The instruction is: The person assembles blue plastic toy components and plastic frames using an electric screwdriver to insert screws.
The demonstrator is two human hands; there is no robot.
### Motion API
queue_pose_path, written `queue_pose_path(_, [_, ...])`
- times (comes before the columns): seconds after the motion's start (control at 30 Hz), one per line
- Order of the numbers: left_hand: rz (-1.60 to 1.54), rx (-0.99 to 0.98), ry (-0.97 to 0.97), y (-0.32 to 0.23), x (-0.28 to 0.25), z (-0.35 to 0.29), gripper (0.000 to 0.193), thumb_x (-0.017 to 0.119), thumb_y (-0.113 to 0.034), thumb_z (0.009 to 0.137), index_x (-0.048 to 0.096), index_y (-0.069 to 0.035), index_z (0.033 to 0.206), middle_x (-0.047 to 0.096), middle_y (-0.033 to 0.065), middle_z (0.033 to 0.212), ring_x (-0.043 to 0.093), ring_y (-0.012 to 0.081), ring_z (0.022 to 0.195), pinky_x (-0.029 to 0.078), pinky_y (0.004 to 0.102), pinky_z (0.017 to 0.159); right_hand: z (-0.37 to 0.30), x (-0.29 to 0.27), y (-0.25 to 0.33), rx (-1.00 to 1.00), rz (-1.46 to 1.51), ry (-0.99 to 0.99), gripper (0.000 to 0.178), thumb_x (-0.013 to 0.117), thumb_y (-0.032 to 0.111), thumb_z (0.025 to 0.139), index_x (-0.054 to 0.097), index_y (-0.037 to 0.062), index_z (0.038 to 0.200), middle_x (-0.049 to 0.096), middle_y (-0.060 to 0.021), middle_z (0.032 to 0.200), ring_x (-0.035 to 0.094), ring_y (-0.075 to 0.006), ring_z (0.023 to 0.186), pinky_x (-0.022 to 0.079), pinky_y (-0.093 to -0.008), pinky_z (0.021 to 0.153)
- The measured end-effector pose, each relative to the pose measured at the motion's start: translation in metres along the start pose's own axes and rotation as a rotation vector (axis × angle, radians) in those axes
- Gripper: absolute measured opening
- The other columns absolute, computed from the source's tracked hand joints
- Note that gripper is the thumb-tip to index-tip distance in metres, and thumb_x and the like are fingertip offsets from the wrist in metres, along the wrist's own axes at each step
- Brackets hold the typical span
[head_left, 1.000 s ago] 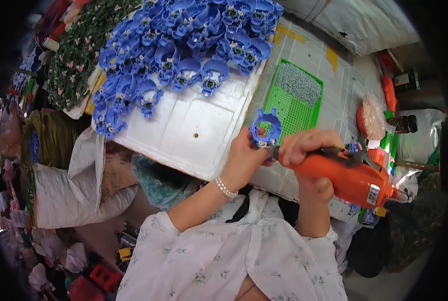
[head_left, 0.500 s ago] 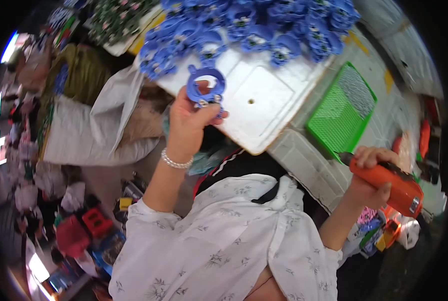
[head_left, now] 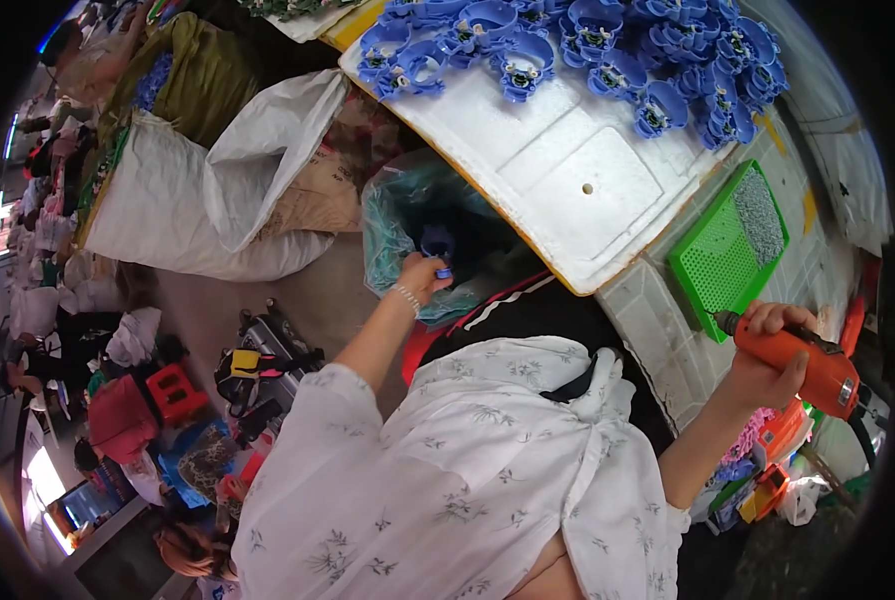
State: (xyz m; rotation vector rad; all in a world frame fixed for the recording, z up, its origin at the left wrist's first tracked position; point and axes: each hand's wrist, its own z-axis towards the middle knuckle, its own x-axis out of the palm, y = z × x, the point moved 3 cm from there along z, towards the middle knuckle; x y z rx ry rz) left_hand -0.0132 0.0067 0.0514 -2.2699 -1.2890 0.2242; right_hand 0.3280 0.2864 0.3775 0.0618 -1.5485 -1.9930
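Note:
My left hand [head_left: 423,279] reaches into the mouth of a clear greenish plastic bag [head_left: 385,232] below the table edge. Its fingers are closed on a blue plastic ring-shaped part [head_left: 435,242], partly hidden by the hand and dim against the dark inside of the bag. Off to the right, my right hand [head_left: 767,352] grips an orange power screwdriver [head_left: 817,370], whose black tip points up and left toward a green tray. Many similar blue ring-shaped parts [head_left: 522,65] are heaped at the back of the white board [head_left: 527,150].
The green perforated tray [head_left: 707,255] holds small grey metal pieces, likely screws. At the left lean a white woven sack [head_left: 157,215] and an olive sack [head_left: 202,75]. A red stool [head_left: 175,390] stands on the floor, lower left. Colourful clutter [head_left: 767,460] lies below the right hand.
My left hand has moved down from over the white board into the bag, still holding the blue part. The view has shifted left; my right hand keeps hold of the screwdriver.

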Motion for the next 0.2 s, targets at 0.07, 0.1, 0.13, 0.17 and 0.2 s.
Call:
queue_pose_path(0.07, [-0.071, 0.029, -0.053, 0.013, 0.017, 0.026, 0.026, 0.062, -0.006, 0.077, 0.053, -0.006, 0.101, 0.059, 0.0056, 0.084, 0.062, 0.0201, 0.071, 0.055, 0.0353, 0.058, -0.004, 0.0, 0.002, 0.01, -0.008, -0.015, 0.049, 0.053, 0.042, 0.078, 0.05, 0.0018, 0.105, 0.049, -0.008, 0.081, 0.047, -0.0198, 0.071, 0.036, -0.0364, 0.072])
queue_pose_path(0.1, [-0.141, 0.064, -0.114, 0.017, 0.021, 0.037, 0.025, 0.061, -0.007, 0.077, 0.055, -0.007, 0.102, 0.059, 0.0043, 0.085, 0.061, 0.0189, 0.071, 0.054, 0.0339, 0.054, -0.007, 0.001, 0.002, 0.021, -0.006, -0.03, 0.048, 0.053, 0.042, 0.078, 0.05, 0.0022, 0.105, 0.049, -0.0077, 0.081, 0.046, -0.0195, 0.071, 0.036, -0.0362, 0.072])
queue_pose_path(0.13, [-0.086, 0.052, -0.076, 0.022, 0.023, 0.055, 0.028, 0.061, -0.012, 0.079, 0.055, -0.008, 0.105, 0.059, 0.0057, 0.089, 0.061, 0.0198, 0.076, 0.053, 0.0346, 0.06, -0.009, 0.002, 0.003, 0.026, -0.011, -0.029, 0.048, 0.053, 0.042, 0.078, 0.05, 0.0022, 0.105, 0.049, -0.0077, 0.081, 0.046, -0.0195, 0.071, 0.036, -0.0362, 0.072])
queue_pose_path(0.17, [-0.033, 0.044, -0.043, 0.021, 0.024, 0.07, 0.031, 0.062, -0.018, 0.08, 0.055, -0.009, 0.109, 0.06, 0.0071, 0.094, 0.061, 0.0207, 0.082, 0.053, 0.0353, 0.066, -0.011, 0.003, 0.002, 0.035, -0.017, -0.047, 0.048, 0.053, 0.042, 0.078, 0.05, 0.0028, 0.105, 0.049, -0.0075, 0.081, 0.045, -0.0192, 0.071, 0.036, -0.0359, 0.072])
queue_pose_path(0.2, [-0.037, 0.041, -0.05, 0.026, 0.015, 0.078, 0.031, 0.062, -0.018, 0.08, 0.055, -0.009, 0.109, 0.06, 0.0071, 0.094, 0.061, 0.0207, 0.082, 0.053, 0.0353, 0.066, -0.012, 0.004, 0.002, 0.045, -0.021, -0.064, 0.047, 0.053, 0.041, 0.078, 0.05, 0.0033, 0.105, 0.049, -0.0073, 0.081, 0.045, -0.019, 0.071, 0.035, -0.0356, 0.073])
